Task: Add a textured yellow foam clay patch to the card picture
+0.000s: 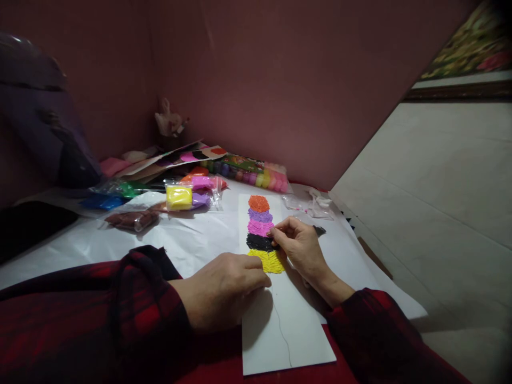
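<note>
A long white card (264,341) lies before me, with textured clay-like bands stacked along it: orange (259,203), purple (260,215), pink (259,228), black (258,242) and yellow (274,262). A thin pencil line runs down its bare lower part. My left hand (230,285) rests over the card's left side, fingers curled together just below the yellow band; anything in them is hidden. My right hand (302,248) pinches thumb and fingertips together at the right edge of the pink and black bands. What it pinches is too small to make out. Behind its knuckles shows a dark object (320,230).
Bags of yellow clay (178,198), brown clay (132,220) and blue clay (102,201) lie at left on white sheeting (200,234). A pack of coloured clay (256,173) sits by the wall. A clear plastic bag (316,205) lies at right. A purple bag (48,117) stands far left.
</note>
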`<state>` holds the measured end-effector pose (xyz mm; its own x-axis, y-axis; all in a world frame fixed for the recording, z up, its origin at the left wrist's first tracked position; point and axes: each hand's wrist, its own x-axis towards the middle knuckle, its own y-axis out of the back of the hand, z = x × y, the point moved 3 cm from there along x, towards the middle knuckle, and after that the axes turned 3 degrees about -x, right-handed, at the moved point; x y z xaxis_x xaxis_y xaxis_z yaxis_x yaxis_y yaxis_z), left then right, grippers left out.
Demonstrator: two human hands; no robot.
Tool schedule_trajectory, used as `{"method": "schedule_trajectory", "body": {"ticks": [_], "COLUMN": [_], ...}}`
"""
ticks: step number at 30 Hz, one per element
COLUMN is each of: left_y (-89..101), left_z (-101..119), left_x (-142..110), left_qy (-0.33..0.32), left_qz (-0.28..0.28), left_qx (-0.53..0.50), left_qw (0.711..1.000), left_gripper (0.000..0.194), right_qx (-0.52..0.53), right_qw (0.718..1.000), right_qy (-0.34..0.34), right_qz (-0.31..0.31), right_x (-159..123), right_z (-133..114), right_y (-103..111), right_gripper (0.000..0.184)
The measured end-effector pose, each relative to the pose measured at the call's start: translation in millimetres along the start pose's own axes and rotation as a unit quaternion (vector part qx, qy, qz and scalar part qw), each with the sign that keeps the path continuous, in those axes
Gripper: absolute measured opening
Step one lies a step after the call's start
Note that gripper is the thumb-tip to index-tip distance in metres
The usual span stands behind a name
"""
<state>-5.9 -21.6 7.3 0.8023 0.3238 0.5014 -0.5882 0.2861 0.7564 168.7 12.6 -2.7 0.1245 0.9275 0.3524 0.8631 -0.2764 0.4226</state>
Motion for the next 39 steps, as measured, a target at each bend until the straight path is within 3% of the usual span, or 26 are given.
{"method": "schedule_trajectory", "body": {"ticks": [7,12,17,24,31,39], "left_y": [0.1,1.7,2.0,0.9,-8.9,-13.2], "left_z": [-2.4,-3.2,-3.1,-6.3,-10.0,-5.4], "left_x": [-1.3,-1.9,-2.0,0.4,12.7,19.8], "left_qy": [-0.063,-0.054,-0.055,-0.008,0.039,-0.016], "left_qz": [0.088,0.115,0.1,0.123,0.077,0.089], "left_qx": [-0.035,-0.053,-0.073,-0.055,-0.084,-0.046], "left_qw": [0.993,0.99,0.991,0.991,0.993,0.995], "left_gripper": [0.01,0.016,0.025,0.017,0.016,0.012], "right_qx": [0.058,0.074,0.078,0.102,0.108,0.106], "right_qw": [0.997,0.993,0.989,0.984,0.984,0.985], "right_qy": [-0.007,0.0,0.03,0.041,0.039,0.062], "right_qz": [0.057,0.09,0.122,0.138,0.134,0.125], "right_x": [-3.4,-10.2,-13.5,-13.6,-15.0,-13.0], "right_z": [-3.3,-13.3,-18.3,-17.4,-14.3,-9.0], "right_y": [3.2,8.5,14.5,15.7,14.6,14.1], "right_gripper": [0.013,0.014,0.011,0.011,0.013,0.012]}}
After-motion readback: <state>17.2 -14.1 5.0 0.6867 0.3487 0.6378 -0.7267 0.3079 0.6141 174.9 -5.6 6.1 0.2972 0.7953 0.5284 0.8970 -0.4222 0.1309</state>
